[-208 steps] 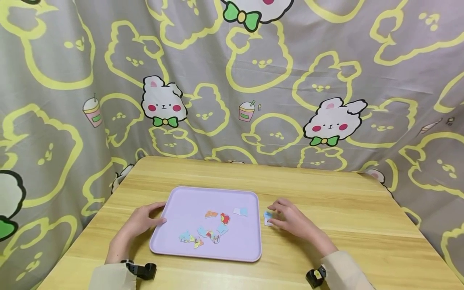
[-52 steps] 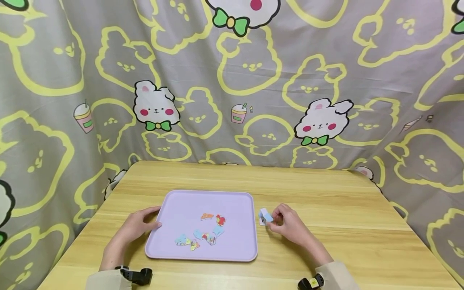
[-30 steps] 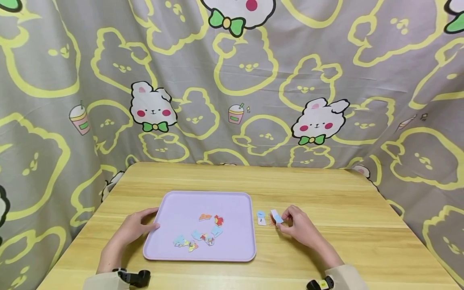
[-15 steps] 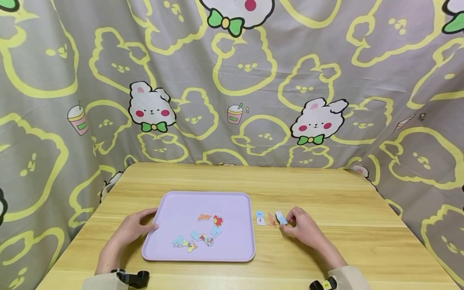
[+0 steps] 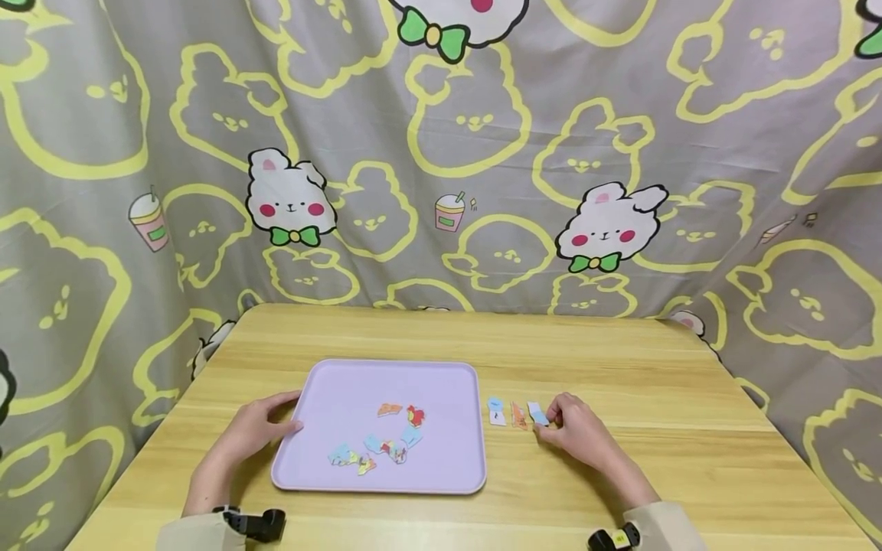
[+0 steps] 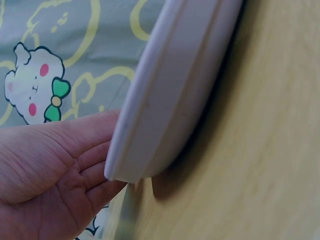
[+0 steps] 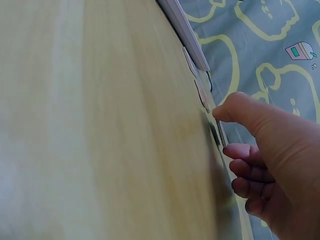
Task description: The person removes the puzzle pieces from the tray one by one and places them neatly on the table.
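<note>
Tabletop [image 5: 592,360], right hand [image 5: 576,430] in pinch

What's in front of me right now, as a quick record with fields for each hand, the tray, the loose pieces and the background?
Left hand: touching the left edge of the lilac tray
Right hand: pinching a blue-and-white piece
Row right of tray: blue-topped piece, orange-patterned piece, then the pinched one
In tray: plain-looking orange piece, red piece, several multicoloured pieces
Surface: wooden table
Background: grey curtain, yellow outlines
</note>
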Tool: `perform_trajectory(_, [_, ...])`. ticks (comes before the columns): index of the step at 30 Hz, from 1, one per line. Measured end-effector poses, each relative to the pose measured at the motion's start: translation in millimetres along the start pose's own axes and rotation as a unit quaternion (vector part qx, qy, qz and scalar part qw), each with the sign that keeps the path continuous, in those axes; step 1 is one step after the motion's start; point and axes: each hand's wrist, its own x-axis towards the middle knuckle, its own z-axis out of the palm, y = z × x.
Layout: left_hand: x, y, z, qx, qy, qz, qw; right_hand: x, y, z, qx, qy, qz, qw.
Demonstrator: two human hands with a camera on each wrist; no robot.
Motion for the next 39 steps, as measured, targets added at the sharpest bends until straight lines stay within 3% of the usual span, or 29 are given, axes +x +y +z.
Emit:
perform_trajectory(13, [-0.6,0.3,-0.2,-0.007,-0.005,-0.004,1.0,2.3,-2.4,-0.1,-0.025,-0.012,0.022,0.999])
perform_trajectory(25, [-0.7,-0.6,1.1,-0.003,0.001,0.001,1.0,1.5,-1.0,-0.6,-0.028,0.003,0.006,1.0])
perform_trajectory(32, [-0.8,-0.8,0.6,-0.002,0.001,0.0,1.0,4.0,-7.4,1.6,-0.021,0.037,-0.042,0.998])
perform_trajectory(39, [-1.0,0.0,1.7,0.001,0.007,0.005,1.0,6.6,-19.2,7.8,0.0,0.048,-0.121,0.992])
